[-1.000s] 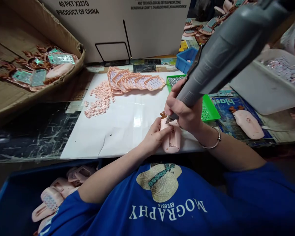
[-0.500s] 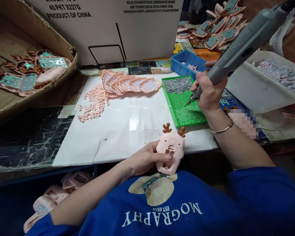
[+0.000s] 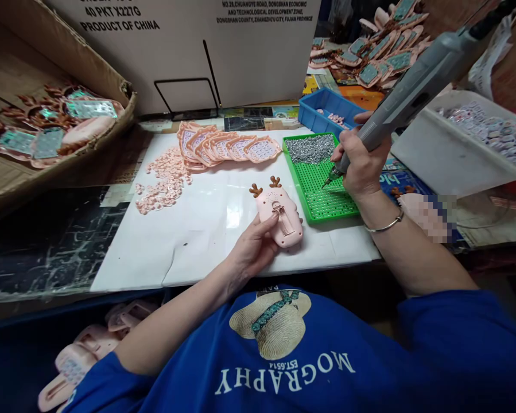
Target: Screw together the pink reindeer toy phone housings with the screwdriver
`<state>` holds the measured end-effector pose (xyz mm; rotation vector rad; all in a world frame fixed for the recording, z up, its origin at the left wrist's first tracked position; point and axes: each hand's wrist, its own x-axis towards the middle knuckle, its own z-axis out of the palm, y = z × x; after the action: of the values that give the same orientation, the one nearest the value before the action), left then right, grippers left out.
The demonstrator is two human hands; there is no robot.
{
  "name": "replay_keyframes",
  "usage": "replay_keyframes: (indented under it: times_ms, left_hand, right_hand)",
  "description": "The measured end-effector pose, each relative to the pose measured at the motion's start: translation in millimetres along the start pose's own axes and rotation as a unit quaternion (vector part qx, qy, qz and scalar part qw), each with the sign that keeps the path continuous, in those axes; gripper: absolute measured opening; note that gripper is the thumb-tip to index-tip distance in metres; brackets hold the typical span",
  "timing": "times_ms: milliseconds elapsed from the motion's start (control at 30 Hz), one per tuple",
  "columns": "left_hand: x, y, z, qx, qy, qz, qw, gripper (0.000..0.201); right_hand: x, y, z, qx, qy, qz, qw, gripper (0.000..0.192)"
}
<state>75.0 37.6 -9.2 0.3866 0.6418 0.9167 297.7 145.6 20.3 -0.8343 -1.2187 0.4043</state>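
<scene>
My left hand (image 3: 255, 246) is closed on a pink plastic toy casing (image 3: 281, 218) with brown antlers. The casing's back faces up, and its battery recess and corner screw holes show. It is held over the white board's front part, left of the green tray. My right hand (image 3: 363, 163) wraps round a grey electric screwdriver (image 3: 406, 94), tilted with its bit pointing down and left. The bit tip is over the green perforated tray (image 3: 322, 209), whose far end is heaped with small silver screws (image 3: 311, 149). I cannot tell whether the tip touches the tray.
Pink front panels (image 3: 227, 146) and small pink pieces (image 3: 167, 178) lie on the white board (image 3: 132, 258). A blue bin (image 3: 315, 117) and a white tub (image 3: 434, 143) stand at the right. Left are a cardboard box (image 3: 98, 63) and, below, a blue crate (image 3: 8, 344) with pink parts.
My left hand has carried the casing forward and slightly left, from near my shirt to over the board, turning it a little. The screwdriver has shifted only slightly.
</scene>
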Motion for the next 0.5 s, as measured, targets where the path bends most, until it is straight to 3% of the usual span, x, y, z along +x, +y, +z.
replay_keyframes:
  times_ms: [133,333,500]
  left_hand:
    - [1.8,-0.7,0.0,-0.028,0.014,0.017,0.999,0.049]
    - [2.8,-1.4,0.3,-0.047,0.043,0.025,0.998,0.033]
    - [3.3,-2.0,0.2,-0.035,0.036,0.035,0.998,0.034]
  right_hand:
    - [1.3,-28.0,8.0,0.040,0.008,-0.031,0.999,0.038]
    - [-35.4,-96.2,33.6,0.173,-0.058,0.022,0.983,0.024]
    - [-61.3,-102.3,41.8,0.167,-0.110,0.038,0.979,0.028]
